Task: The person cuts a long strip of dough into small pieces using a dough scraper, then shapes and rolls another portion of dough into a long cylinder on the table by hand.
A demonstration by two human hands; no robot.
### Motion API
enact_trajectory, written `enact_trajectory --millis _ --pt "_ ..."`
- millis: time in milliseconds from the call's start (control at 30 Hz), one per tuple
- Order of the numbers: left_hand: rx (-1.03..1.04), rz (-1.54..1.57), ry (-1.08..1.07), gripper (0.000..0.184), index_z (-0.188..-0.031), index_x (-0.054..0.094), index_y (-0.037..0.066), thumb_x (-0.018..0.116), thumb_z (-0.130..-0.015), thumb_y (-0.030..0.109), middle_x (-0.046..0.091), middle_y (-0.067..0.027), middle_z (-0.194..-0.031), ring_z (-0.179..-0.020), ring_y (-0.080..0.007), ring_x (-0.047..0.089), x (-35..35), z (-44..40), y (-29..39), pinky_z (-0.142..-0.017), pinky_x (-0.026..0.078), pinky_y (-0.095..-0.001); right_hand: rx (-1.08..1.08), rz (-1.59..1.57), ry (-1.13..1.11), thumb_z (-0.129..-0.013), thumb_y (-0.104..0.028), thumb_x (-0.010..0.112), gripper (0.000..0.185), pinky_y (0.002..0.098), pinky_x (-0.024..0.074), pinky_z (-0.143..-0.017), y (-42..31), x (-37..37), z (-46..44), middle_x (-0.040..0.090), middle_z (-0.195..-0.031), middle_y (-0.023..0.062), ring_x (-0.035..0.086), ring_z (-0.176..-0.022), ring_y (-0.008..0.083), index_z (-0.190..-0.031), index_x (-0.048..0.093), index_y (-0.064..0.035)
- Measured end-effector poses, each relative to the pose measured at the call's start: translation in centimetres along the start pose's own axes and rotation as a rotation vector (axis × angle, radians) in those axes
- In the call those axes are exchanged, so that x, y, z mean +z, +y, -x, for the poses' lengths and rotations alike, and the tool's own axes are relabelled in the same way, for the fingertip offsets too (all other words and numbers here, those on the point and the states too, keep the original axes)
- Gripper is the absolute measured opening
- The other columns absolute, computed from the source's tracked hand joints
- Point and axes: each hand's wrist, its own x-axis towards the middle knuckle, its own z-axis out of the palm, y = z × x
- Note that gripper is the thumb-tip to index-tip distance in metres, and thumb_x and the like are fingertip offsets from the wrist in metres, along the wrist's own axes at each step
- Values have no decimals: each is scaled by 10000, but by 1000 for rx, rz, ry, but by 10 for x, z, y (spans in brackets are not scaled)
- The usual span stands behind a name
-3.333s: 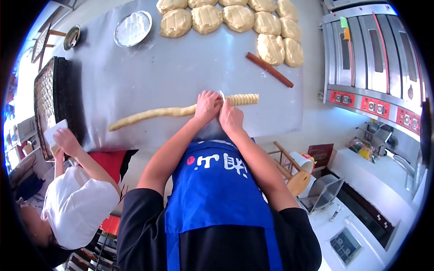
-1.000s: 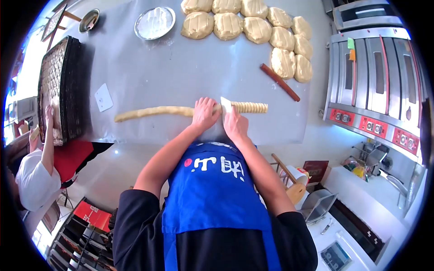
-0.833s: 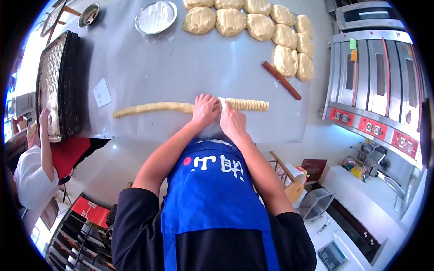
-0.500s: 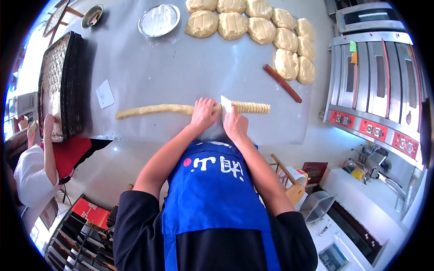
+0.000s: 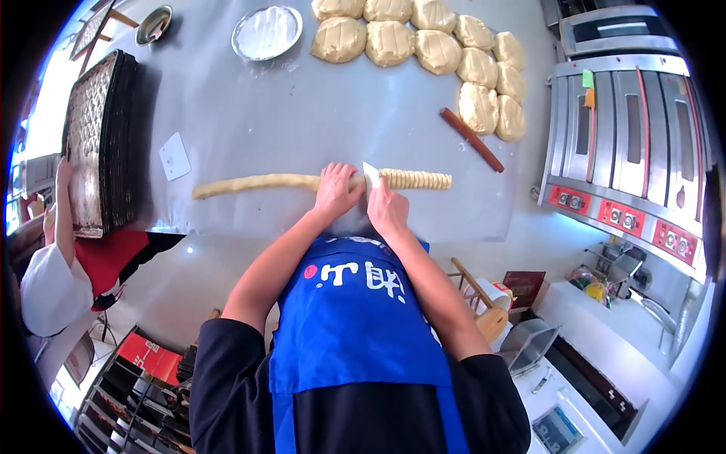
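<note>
Compared with half a second ago, a co-worker's hand point(image 5: 63, 172) has been shifted farther up the edge of the tray stack point(image 5: 94, 144), and the white cutter point(image 5: 371, 175) has been moved slightly left and turned a little. The dough rope point(image 5: 261, 182) is laid across the near part of the bench point(image 5: 227, 140), directly in front of the person. Its long axis is run left to right, the uncut left end bent slightly toward the near edge; the right end is pointed toward the oven side, where it is divided into a straight row of slices point(image 5: 416, 179).

By the left hand point(image 5: 337, 189), fingers close together and half curled, the rope is covered just left of the cutter, presumably so that it is kept from rolling; whether it is actually gripped cannot be told. By the right hand point(image 5: 388, 208), closed around it, the cutter is held crosswise to the rope, seemingly so that the edge is kept square to the length.

The wooden rod point(image 5: 473, 140) and the dough mounds point(image 5: 389, 43) are set well apart beyond, probably to leave the working strip free.
</note>
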Motion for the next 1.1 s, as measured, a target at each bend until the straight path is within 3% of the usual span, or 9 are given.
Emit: enact_trajectory --millis 67,267,400,467,600,667,800,1000,1100 --pt "27 -66 -100 192 -997 723 86 742 -833 182 685 -106 -1022 -1032 -344 592 -7 4 -2 -922 453 -473 -21 -56 47 -1020 -201 567 193 521 572 -578 -1 -4 7 712 -688 211 737 -647 403 -1078 572 -17" --pt "-24 -132 -176 202 -1005 726 83 747 -829 179 687 -99 -1034 -1040 -344 589 -7 3 -1 -922 449 -470 -24 63 -156 -989 -158 574 165 497 592 -594 -25 -5 -8 727 -706 211 745 -663 403 -1085 577 -23" --pt "28 -62 -139 198 -1000 721 80 747 -831 178 687 -102 -1034 -1029 -346 592 -6 6 -6 -917 451 -471 3 17 -72 -991 -166 585 182 513 578 -571 -17 12 -4 709 -683 215 733 -641 414 -1095 574 -18" --pt "36 -3 48 193 -991 715 79 750 -830 180 689 -103 -1020 -1014 -343 597 -4 13 -5 -907 454 -474 5 -18 -20 -993 -168 586 183 516 572 -560 -9 13 -1 701 -671 214 727 -627 416 -1094 574 -16" --pt "5 -75 -59 207 -1013 717 75 759 -849 195 696 -103 -1049 -1045 -352 603 -11 14 -12 -928 464 -483 -47 -69 112 -1005 -176 572 182 535 565 -547 -10 -1 6 691 -656 220 715 -601 425 -1079 581 -9" --pt "-16 -123 -121 215 -1019 716 79 760 -845 197 696 -106 -1035 -1052 -349 601 -11 11 -9 -931 462 -492 -57 -30 -70 -1002 -173 569 186 533 572 -560 -23 -15 2 701 -673 225 723 -619 425 -1075 581 -2" --pt "7 -111 -108 167 -963 706 92 746 -829 183 694 -80 -1001 -1009 -335 600 -13 12 -10 -898 451 -473 4 52 -137 -997 -156 558 170 520 588 -596 -35 4 -4 722 -714 228 741 -661 419 -1080 569 -8" --pt "-8 -68 -13 245 -1055 703 82 770 -846 192 689 -105 -1054 -1065 -348 599 -19 14 -5 -940 449 -493 42 -10 -1 -1005 -203 591 191 525 568 -560 -26 7 -4 710 -673 204 728 -624 418 -1087 591 -31" --pt "-7 -73 -81 231 -1042 708 77 766 -851 191 687 -104 -1031 -1056 -352 596 -25 19 -13 -942 447 -485 -7 -37 72 -1004 -196 598 189 524 568 -558 -28 -2 5 707 -667 211 726 -623 423 -1071 591 -19"
